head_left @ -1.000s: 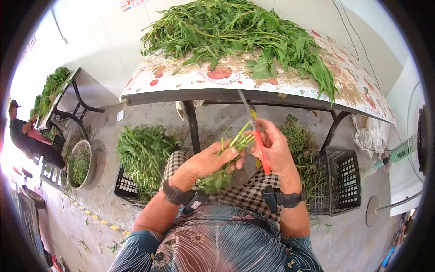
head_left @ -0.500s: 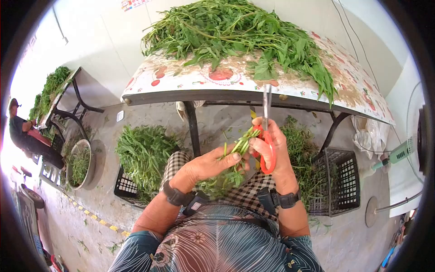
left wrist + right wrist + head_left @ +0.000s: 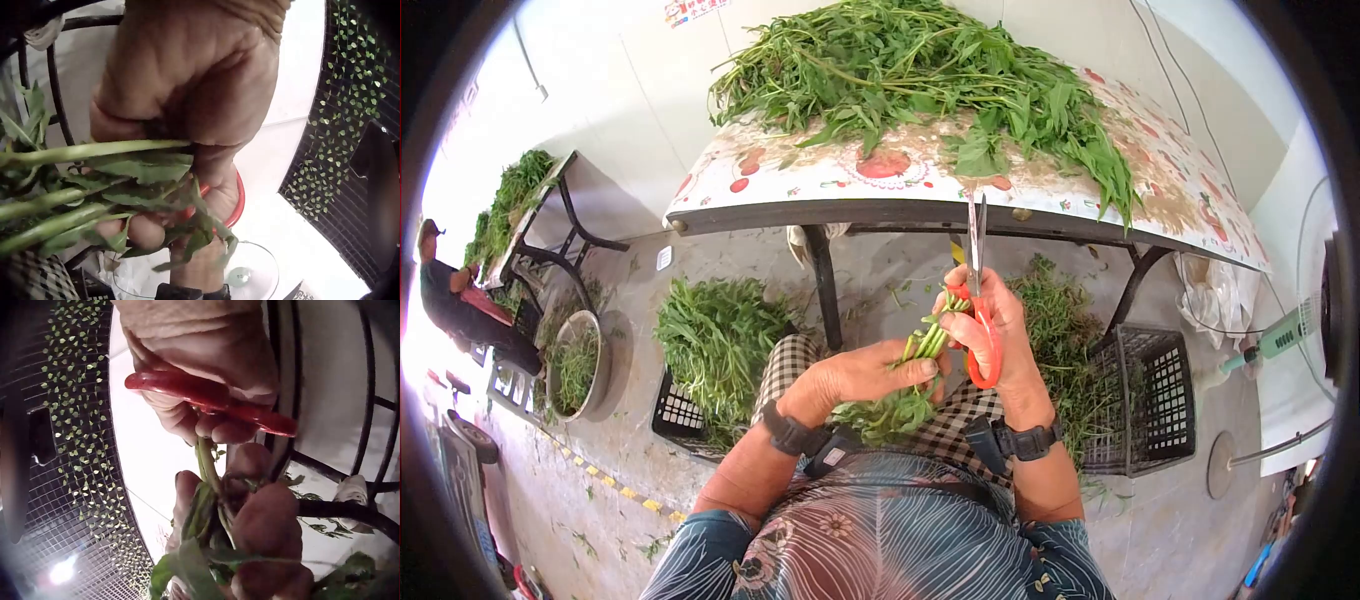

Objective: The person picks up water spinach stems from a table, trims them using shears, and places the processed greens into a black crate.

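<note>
My left hand grips a small bunch of leafy green stems above the lap, its thumb lying across the stems. In the left wrist view the stalks run out to the left from under that hand. My right hand holds red-handled scissors, their metal blades pointing up and away, slightly apart. Its fingertips pinch the upper ends of the same stems, as the right wrist view shows with the red scissor handles across the palm. Both hands are close together.
A table ahead carries a large heap of greens. Black crates stand on both sides, with greens piled at the left one. Further left are a round basin and a person at another table.
The scissors have swung upright in my right hand, and its fingers have come onto the stem ends. The left hand has moved slightly down, still holding the bunch.
</note>
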Action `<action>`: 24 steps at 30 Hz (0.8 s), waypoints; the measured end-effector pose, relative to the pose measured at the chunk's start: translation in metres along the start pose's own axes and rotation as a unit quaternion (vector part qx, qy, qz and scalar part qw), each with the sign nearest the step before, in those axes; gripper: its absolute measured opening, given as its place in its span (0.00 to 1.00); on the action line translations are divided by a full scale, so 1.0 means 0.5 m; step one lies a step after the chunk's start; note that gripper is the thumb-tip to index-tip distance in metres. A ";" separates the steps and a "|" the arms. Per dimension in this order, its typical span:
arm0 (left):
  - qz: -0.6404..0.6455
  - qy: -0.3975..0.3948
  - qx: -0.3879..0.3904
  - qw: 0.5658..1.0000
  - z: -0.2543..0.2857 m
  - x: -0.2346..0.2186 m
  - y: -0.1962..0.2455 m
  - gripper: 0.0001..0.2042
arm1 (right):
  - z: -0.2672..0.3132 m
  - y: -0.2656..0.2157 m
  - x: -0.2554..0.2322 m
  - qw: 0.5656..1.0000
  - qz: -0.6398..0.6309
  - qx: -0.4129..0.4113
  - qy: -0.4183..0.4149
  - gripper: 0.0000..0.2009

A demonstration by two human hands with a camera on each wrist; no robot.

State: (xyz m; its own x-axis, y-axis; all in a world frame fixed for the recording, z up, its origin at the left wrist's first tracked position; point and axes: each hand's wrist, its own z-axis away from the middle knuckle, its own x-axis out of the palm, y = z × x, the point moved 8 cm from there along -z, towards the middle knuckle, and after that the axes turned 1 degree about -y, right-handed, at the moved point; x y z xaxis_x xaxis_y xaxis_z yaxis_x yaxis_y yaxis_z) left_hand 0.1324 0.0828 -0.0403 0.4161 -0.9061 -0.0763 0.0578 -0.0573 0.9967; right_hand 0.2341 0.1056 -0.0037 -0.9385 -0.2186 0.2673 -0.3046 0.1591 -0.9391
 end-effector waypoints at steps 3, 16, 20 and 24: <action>-0.029 0.032 0.006 0.999 0.003 -0.008 0.007 0.23 | 0.000 0.008 -0.002 1.000 -0.012 -0.012 -0.012 0.17; 0.054 0.004 -0.077 0.996 0.015 -0.004 -0.028 0.31 | 0.020 0.015 0.042 0.988 0.080 0.087 -0.102 0.22; 0.067 0.001 -0.057 0.996 0.017 0.012 -0.006 0.32 | 0.027 -0.003 0.062 0.976 0.122 0.084 -0.162 0.22; 0.088 -0.008 -0.081 0.993 0.016 0.016 -0.027 0.33 | 0.027 -0.006 0.066 0.975 0.132 0.085 -0.155 0.19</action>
State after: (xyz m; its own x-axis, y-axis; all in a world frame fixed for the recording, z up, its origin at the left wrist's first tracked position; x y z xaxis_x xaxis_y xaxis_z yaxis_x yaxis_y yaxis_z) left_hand 0.1276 0.0732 -0.0540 0.4181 -0.9029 0.1002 0.1314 0.1692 0.9768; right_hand 0.2062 0.0850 0.0050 -0.8782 -0.4765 -0.0415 -0.0035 0.0932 -0.9956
